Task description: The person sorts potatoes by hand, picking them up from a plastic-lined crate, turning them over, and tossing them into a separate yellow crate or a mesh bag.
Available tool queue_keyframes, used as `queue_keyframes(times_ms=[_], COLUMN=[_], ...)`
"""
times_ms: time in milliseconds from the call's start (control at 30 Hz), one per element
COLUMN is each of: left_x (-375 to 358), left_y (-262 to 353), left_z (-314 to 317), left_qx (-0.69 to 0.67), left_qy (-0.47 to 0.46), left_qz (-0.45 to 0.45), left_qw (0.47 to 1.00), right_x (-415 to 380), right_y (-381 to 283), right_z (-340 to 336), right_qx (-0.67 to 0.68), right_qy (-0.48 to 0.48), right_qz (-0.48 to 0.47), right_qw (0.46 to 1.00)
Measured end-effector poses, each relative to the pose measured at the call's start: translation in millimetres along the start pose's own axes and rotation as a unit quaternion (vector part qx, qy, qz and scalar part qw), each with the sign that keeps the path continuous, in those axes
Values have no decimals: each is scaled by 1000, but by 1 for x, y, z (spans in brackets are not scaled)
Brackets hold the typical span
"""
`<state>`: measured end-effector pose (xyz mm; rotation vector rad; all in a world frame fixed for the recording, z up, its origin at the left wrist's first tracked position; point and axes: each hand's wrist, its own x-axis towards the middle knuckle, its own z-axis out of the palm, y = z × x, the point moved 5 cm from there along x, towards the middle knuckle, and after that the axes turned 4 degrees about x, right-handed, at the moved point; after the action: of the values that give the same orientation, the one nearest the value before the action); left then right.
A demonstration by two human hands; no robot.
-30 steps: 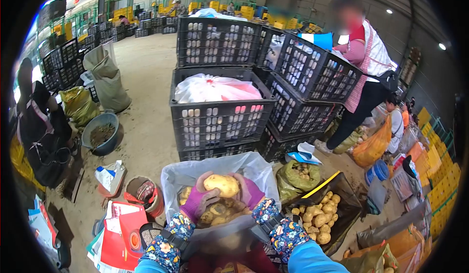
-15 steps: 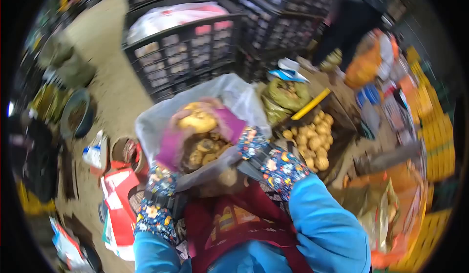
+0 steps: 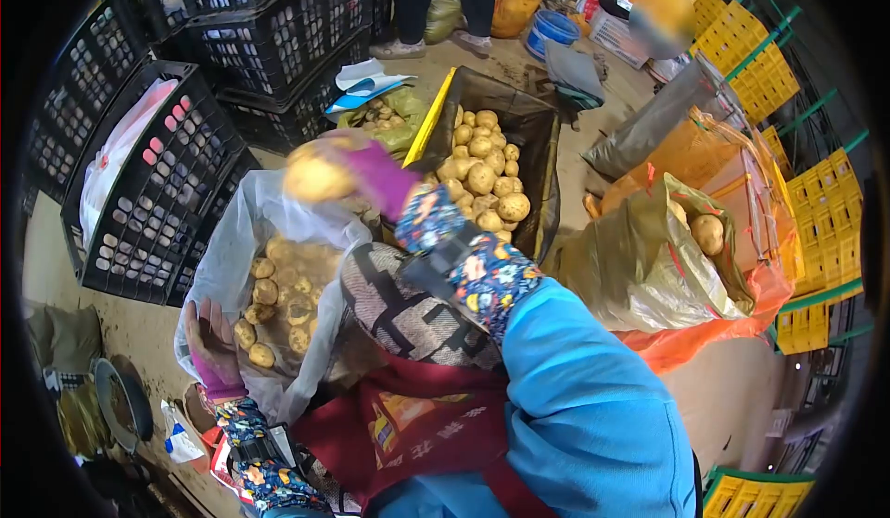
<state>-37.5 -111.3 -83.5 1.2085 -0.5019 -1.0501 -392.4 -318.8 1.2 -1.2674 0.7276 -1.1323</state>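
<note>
My right hand point(image 3: 375, 177), in a purple glove and smeared by motion, grips a large yellow potato point(image 3: 317, 171) above the far edge of a clear plastic bag. The plastic bag point(image 3: 211, 268) gapes in front of me, with several soil-marked potatoes point(image 3: 264, 292) inside. At its left side my left hand point(image 3: 218, 356) rests against the plastic, gloved, fingers stretched out and holding nothing. Beyond my right forearm stands a dark-lined box point(image 3: 542, 161) of cleaner potatoes point(image 3: 482, 177), a yellow strip point(image 3: 432, 119) along its left edge.
Black crates point(image 3: 139, 230) are stacked at the left. An olive sack point(image 3: 640, 268) holding potatoes leans inside an orange bag point(image 3: 779, 268) at the right, near yellow crates point(image 3: 825, 249). Another person's legs point(image 3: 417, 3) show at the back. A basin point(image 3: 139, 407) lies at lower left.
My view has turned right. Both hands were together at the plastic bag with a large potato; now my right hand has lifted that potato rightward, while my left stays at the bag's left side.
</note>
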Motion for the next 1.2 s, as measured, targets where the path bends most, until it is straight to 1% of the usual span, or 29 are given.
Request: queue_keyframes(times_ms=[33,67,133,200,233,267,300,333,367,467,533,567,633,667,700,733,767,800,833,867,900,933,967,1000,1033,1067,1100,1133,1200], left_x=[0,-1,-7,4,12,14,15,13,11,9,2,5,12,9,5,0,-4,-9,-12,-16,-11,-10,-13,-17,-13,-30,-32,-33,-36], left_y=[-1,-1,-1,-19,-27,-30,-31,-29,-28,-14,-7,-10,-19,-20,-15,-7,-1,4,9,11,9,10,13,17,15,28,33,35,42], left_z=[0,3,9,-5,-11,-9,-7,-1,5,13,21,15,0,-12,-16,-17,-20,-23,-26,-32,-37,-42,-45,-49,-55,-53,-56,-58,-59], left_qx=[8,9,3,8,8,56,62,54,47,-3,-27,-18,-7,-6,32,70,66,61,11,-42,-86,-133,-176,-187,-231,-178,-175,-173,-164], left_qy=[4,-3,-8,-25,-33,-39,-38,-34,-30,-20,-7,-24,-4,12,7,3,10,18,36,59,65,83,88,88,102,84,97,102,89], left_qz=[-4,-11,-17,-13,-5,10,13,10,8,8,18,45,73,89,123,154,142,129,73,14,2,-12,-5,14,12,33,29,26,49], left_qw=[1000,1000,1000,1000,999,998,997,998,998,1000,999,999,997,996,992,986,988,990,997,997,994,988,980,978,967,980,979,979,981], right_x=[-8,-16,-44,-86,-112,-137,-154,-170,-189,-219,-214,-208,-187,-164,-136,-113,-80,-51,-12,23,50,75,87,98,107,103,96,89,87], right_y=[3,27,67,120,138,164,165,195,213,229,232,233,240,243,251,177,195,137,131,127,97,60,31,26,20,9,19,29,89], right_z=[-45,-96,-186,-251,-273,-298,-310,-343,-362,-386,-386,-388,-396,-404,-420,-357,-375,-315,-314,-301,-249,-192,-133,-81,-29,28,70,108,151], right_qx=[-60,-331,-352,-451,-511,-615,-678,-718,-720,-699,-693,-693,-699,-711,-730,-718,-672,-677,-588,-501,-465,-493,-482,-403,-326,-385,-322,-317,-333], right_qy=[26,47,155,198,192,179,112,44,-2,-41,-48,-51,-54,-48,-42,9,-38,0,48,36,49,7,-67,-126,-170,-229,-216,-270,-384], right_qz=[-38,-211,-48,65,118,149,205,292,351,425,433,429,409,367,292,180,53,197,146,4,11,-5,-61,14,97,53,131,162,190], right_qw=[997,919,922,868,829,754,697,631,599,574,575,577,585,597,616,673,738,709,794,865,884,870,872,906,925,892,912,895,840])
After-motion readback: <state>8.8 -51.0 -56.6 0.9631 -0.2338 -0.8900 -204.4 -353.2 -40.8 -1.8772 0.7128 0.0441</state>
